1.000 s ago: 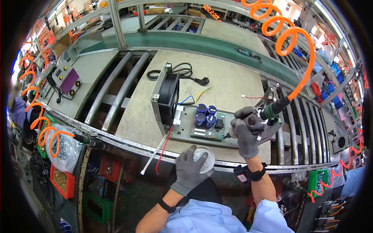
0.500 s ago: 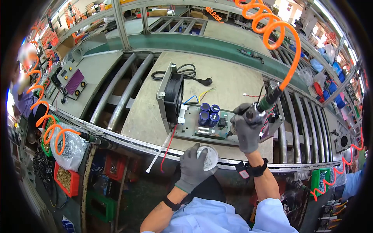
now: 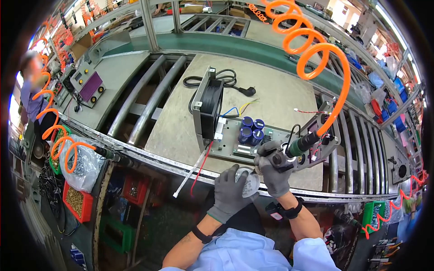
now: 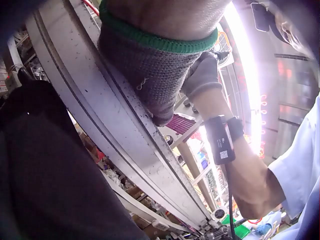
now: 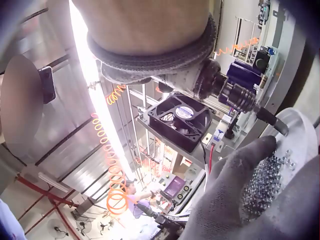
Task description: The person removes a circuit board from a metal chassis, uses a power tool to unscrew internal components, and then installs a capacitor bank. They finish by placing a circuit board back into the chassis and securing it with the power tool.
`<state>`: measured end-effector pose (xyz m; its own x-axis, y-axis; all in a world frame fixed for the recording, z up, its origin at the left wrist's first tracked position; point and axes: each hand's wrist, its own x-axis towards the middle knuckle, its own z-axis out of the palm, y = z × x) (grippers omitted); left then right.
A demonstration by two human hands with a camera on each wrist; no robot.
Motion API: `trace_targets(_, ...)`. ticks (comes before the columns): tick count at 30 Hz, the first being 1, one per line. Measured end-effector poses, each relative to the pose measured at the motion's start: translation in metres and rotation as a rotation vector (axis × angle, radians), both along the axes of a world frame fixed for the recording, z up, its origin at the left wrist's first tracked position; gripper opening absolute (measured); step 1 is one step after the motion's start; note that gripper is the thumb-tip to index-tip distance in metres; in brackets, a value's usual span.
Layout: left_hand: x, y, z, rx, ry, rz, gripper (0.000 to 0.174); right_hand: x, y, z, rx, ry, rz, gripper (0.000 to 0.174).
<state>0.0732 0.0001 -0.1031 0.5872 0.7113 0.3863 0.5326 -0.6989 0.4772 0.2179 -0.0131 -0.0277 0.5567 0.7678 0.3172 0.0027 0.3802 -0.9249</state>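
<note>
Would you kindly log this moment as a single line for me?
Left hand: holds white dish of small metal parts | Right hand: grips power driver, tip at dish | Fan: upright on base plate

Plain grey covers left hand (image 3: 229, 192) and right hand (image 3: 275, 178), green trims the left cuff (image 4: 150, 41)! White bowl (image 5: 302, 129), silvery bits (image 5: 264, 184), by the near edge of the beige board (image 3: 174, 131); the driver (image 5: 239, 97) gleams silver-grey, its hose (image 3: 344, 92) blazes orange, capacitors (image 3: 245, 134) show blue-violet, the fan (image 3: 212, 110) frame's black.
</note>
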Motion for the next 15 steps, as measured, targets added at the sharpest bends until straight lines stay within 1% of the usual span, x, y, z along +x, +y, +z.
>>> trace_targets(4,0.001,0.001,-0.001,-0.006,-0.005,-0.003,0.074,0.002,0.002,0.001,-0.040,0.001,0.025,0.019)
trace_targets(6,0.001,0.002,-0.001,-0.023,0.016,-0.010,0.075,0.005,0.004,-0.003,-0.065,-0.072,0.052,0.016)
trace_targets(8,0.000,0.002,0.000,-0.024,0.018,-0.009,0.075,0.000,0.009,0.013,-0.072,-0.097,0.056,0.013)
trace_targets(11,0.000,0.002,-0.002,-0.020,0.004,0.000,0.075,-0.005,0.026,0.028,0.023,-0.022,0.060,0.016)
trace_targets(12,0.000,0.002,-0.002,-0.021,0.003,-0.003,0.075,-0.010,0.032,0.037,0.078,0.062,0.053,0.021)
trace_targets(13,-0.001,0.002,-0.002,-0.020,0.001,-0.010,0.075,-0.012,0.039,0.045,0.101,0.039,0.048,0.024)
trace_targets(15,-0.002,0.002,0.000,-0.013,0.027,-0.019,0.075,-0.014,0.057,0.049,0.137,-0.015,0.031,0.024)
